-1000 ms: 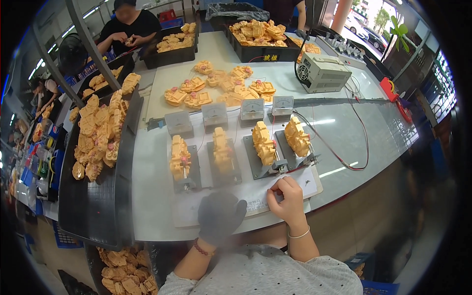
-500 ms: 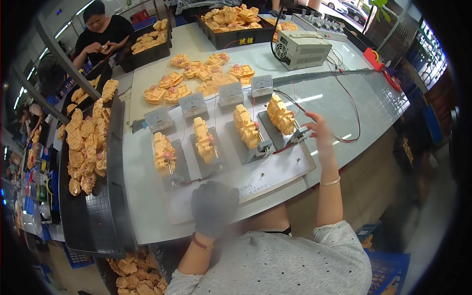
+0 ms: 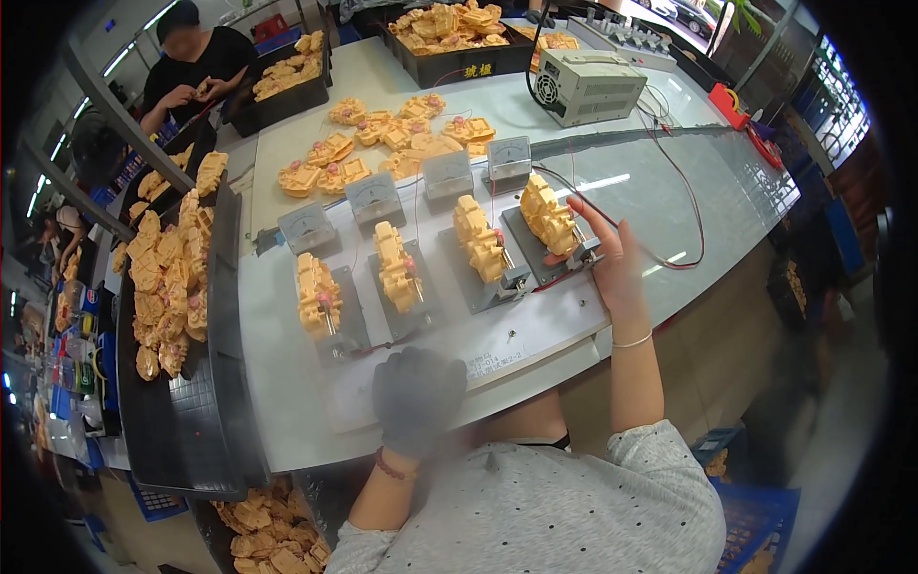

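Observation:
Four grey test fixtures stand in a row on the white table, each carrying a yellow plastic toy part. My right hand (image 3: 612,256) is at the rightmost fixture (image 3: 564,251). Its fingers reach up along the right side of that yellow part (image 3: 547,212) and the thumb rests by the front clamp. My left hand (image 3: 416,397) looks dark and blurred. It lies on the printed white sheet (image 3: 521,335) at the table's near edge, in front of the second fixture (image 3: 402,306), and shows nothing in it.
Several square dial meters (image 3: 375,196) stand behind the fixtures, with loose yellow parts (image 3: 382,143) beyond. A grey power supply (image 3: 585,84) with red and black leads is at the back right. Black trays of yellow parts (image 3: 172,277) run along the left. Another person (image 3: 196,72) works at the far left.
My right hand has moved from the front edge of the rightmost fixture up to its right side. My left hand has stayed on the sheet. The view has shifted.

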Tool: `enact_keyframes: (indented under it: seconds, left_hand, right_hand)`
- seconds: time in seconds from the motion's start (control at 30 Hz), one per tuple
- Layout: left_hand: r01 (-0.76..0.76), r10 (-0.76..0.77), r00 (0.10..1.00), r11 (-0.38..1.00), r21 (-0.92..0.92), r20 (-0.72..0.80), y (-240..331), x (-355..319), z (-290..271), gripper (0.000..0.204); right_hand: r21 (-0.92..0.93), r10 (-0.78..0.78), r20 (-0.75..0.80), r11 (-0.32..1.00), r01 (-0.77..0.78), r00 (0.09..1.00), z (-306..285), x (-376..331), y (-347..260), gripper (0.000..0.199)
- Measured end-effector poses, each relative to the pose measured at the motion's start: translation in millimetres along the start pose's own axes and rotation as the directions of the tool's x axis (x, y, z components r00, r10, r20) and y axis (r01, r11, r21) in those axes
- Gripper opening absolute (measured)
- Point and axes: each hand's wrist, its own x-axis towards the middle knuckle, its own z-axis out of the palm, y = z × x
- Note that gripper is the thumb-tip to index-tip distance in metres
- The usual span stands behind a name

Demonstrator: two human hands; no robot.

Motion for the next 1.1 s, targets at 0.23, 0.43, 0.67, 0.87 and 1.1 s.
enact_keyframes:
  seconds: [0.23,0.43,0.67,0.87,1.1]
  left_hand:
    - [0.102,-0.102,0.995,0.994,-0.048,0.004,0,-4,8,0.019]
    - [0.117,-0.115,0.993,0.988,-0.104,0.027,-3,-11,-1,0.016]
    - [0.368,-0.433,0.879,0.883,-0.292,-0.201,-59,-47,-33,0.062]
    - [0.578,-0.566,0.808,0.707,-0.407,0.163,-87,-48,-46,0.104]
    - [0.510,-0.518,0.838,0.629,-0.587,0.173,-103,-60,-26,0.093]
  right_hand:
    - [-0.052,0.021,-0.009,0.998,-0.022,1.000,-2,-1,0,0.077]
    - [-0.640,-0.240,-0.288,0.768,0.000,0.927,-26,-9,17,0.063]
    - [-0.358,-0.153,-0.152,0.929,0.089,0.977,-45,-47,30,0.077]
    - [-0.349,0.087,0.013,0.934,-0.077,0.996,-45,-51,30,0.088]
    - [-0.352,0.090,0.028,0.933,-0.074,0.996,-51,-55,31,0.079]
